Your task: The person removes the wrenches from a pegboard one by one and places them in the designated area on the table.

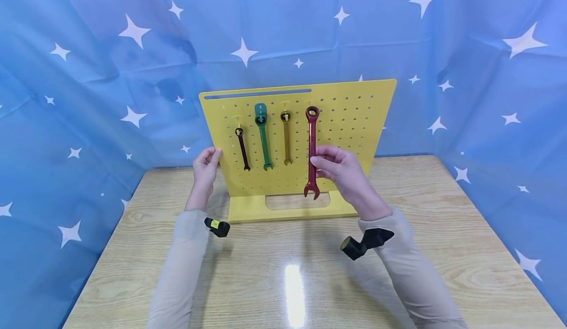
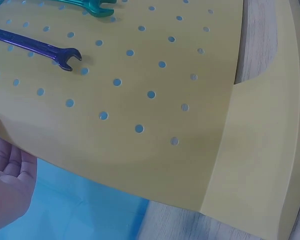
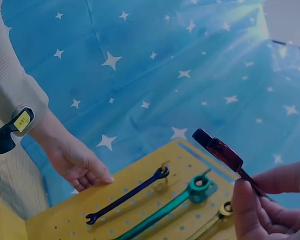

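Note:
A yellow pegboard (image 1: 341, 137) stands upright on its base. My left hand (image 1: 206, 166) grips its left edge, thumb in front and fingers behind. My right hand (image 1: 338, 169) pinches a red combination wrench (image 1: 312, 142) by the shaft, ring end up and open jaw down, in front of the board. In the right wrist view the red wrench's head (image 3: 225, 154) shows edge-on; whether it touches a hook I cannot tell. To its left hang a gold wrench (image 1: 287, 139), a green wrench (image 1: 264, 142) and a dark purple wrench (image 1: 242, 149), the last nearest my left hand.
The board's base (image 1: 248, 211) rests on a wooden table (image 1: 257, 270) and has a long cutout. A blue curtain with white stars (image 1: 288, 23) surrounds the table's back and sides. Each wrist wears a small black camera (image 1: 217, 226).

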The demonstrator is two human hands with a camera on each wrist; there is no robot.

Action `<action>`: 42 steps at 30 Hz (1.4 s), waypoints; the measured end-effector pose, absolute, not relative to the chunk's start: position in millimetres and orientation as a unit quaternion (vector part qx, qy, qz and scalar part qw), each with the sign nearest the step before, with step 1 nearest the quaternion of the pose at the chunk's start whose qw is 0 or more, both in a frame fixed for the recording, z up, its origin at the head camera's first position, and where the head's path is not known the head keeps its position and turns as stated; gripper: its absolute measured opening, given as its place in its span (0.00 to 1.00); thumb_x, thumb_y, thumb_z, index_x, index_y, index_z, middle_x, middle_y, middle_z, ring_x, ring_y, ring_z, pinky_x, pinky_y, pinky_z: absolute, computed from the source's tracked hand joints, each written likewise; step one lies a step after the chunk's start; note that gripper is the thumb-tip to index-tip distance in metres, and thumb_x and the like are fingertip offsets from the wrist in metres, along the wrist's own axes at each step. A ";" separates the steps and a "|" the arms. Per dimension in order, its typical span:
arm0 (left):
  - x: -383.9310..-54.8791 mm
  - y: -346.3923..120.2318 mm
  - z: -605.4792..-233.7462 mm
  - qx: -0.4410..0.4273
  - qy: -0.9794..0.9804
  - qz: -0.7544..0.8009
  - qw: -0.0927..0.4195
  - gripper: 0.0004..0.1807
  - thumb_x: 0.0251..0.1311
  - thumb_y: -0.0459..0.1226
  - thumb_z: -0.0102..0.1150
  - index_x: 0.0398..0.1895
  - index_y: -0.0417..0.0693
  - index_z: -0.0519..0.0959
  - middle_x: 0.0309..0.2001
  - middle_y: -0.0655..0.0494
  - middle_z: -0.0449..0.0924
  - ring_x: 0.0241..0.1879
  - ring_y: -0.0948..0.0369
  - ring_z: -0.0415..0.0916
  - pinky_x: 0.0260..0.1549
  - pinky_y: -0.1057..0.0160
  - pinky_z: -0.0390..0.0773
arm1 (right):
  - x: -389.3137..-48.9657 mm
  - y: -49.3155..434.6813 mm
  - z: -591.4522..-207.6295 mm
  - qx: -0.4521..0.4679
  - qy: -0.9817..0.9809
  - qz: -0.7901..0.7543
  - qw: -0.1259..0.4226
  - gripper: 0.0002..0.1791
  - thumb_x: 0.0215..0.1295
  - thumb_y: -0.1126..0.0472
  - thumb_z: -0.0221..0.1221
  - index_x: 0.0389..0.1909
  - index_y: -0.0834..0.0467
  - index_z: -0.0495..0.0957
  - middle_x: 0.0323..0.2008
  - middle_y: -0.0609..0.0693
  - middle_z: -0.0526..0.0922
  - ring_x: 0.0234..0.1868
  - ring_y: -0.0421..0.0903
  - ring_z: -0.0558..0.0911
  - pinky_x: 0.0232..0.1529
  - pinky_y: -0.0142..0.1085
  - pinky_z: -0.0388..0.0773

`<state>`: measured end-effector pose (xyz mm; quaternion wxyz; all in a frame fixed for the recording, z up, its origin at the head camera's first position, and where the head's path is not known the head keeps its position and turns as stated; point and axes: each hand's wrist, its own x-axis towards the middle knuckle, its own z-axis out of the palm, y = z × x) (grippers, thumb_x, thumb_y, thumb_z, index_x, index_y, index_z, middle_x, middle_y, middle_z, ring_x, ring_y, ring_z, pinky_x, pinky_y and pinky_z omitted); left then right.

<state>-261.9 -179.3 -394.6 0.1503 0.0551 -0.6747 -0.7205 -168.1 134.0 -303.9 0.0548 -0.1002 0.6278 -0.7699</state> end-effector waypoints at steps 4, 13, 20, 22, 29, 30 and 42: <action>-262.2 -179.3 -395.4 0.054 -0.670 -0.725 0.150 0.07 0.64 0.34 0.56 0.28 0.53 0.76 0.25 0.62 0.73 0.28 0.66 0.69 0.32 0.73 0.74 | -166.0 136.3 -303.5 -0.100 0.642 -0.759 0.050 0.07 0.64 0.73 0.53 0.38 0.61 0.77 0.30 0.47 0.80 0.31 0.41 0.79 0.37 0.33 0.79; -262.6 -180.8 -398.1 0.045 -0.673 -0.722 0.155 0.05 0.64 0.35 0.55 0.30 0.52 0.76 0.25 0.63 0.75 0.28 0.66 0.70 0.33 0.71 0.74 | -158.8 149.5 -306.3 -0.108 0.659 -0.744 0.036 0.08 0.64 0.73 0.53 0.36 0.58 0.77 0.29 0.46 0.79 0.30 0.41 0.79 0.36 0.33 0.79; -263.0 -179.8 -397.7 0.053 -0.668 -0.726 0.155 0.07 0.64 0.35 0.56 0.27 0.55 0.76 0.24 0.63 0.74 0.28 0.66 0.71 0.32 0.73 0.74 | -151.6 165.4 -310.2 -0.107 0.667 -0.737 0.023 0.09 0.64 0.72 0.53 0.36 0.56 0.78 0.29 0.45 0.80 0.30 0.40 0.79 0.36 0.33 0.80; -263.1 -179.6 -397.4 0.052 -0.667 -0.727 0.155 0.07 0.64 0.35 0.56 0.27 0.55 0.76 0.24 0.63 0.74 0.28 0.67 0.71 0.32 0.73 0.74 | -149.9 169.8 -311.6 -0.108 0.668 -0.736 0.017 0.10 0.64 0.73 0.53 0.35 0.55 0.78 0.29 0.45 0.80 0.30 0.40 0.80 0.35 0.32 0.80; -262.2 -178.8 -396.8 0.049 -0.669 -0.726 0.155 0.05 0.64 0.35 0.55 0.30 0.49 0.75 0.23 0.64 0.74 0.27 0.67 0.70 0.30 0.73 0.73 | -144.8 185.1 -317.5 -0.109 0.663 -0.740 0.004 0.12 0.64 0.73 0.54 0.33 0.53 0.79 0.28 0.45 0.79 0.30 0.39 0.79 0.34 0.31 0.80; -262.5 -178.9 -397.1 0.048 -0.668 -0.726 0.156 0.05 0.64 0.34 0.55 0.30 0.49 0.75 0.23 0.64 0.74 0.26 0.67 0.70 0.30 0.73 0.73 | -144.2 187.2 -318.3 -0.108 0.663 -0.741 0.003 0.11 0.64 0.73 0.54 0.33 0.53 0.79 0.29 0.45 0.79 0.30 0.39 0.79 0.34 0.31 0.80; -261.3 -178.4 -395.7 0.051 -0.674 -0.720 0.157 0.08 0.64 0.35 0.56 0.26 0.55 0.75 0.23 0.63 0.73 0.27 0.67 0.69 0.31 0.71 0.73 | -137.3 208.8 -323.6 -0.102 0.659 -0.745 -0.010 0.10 0.64 0.72 0.54 0.34 0.54 0.80 0.28 0.45 0.80 0.29 0.38 0.79 0.34 0.30 0.80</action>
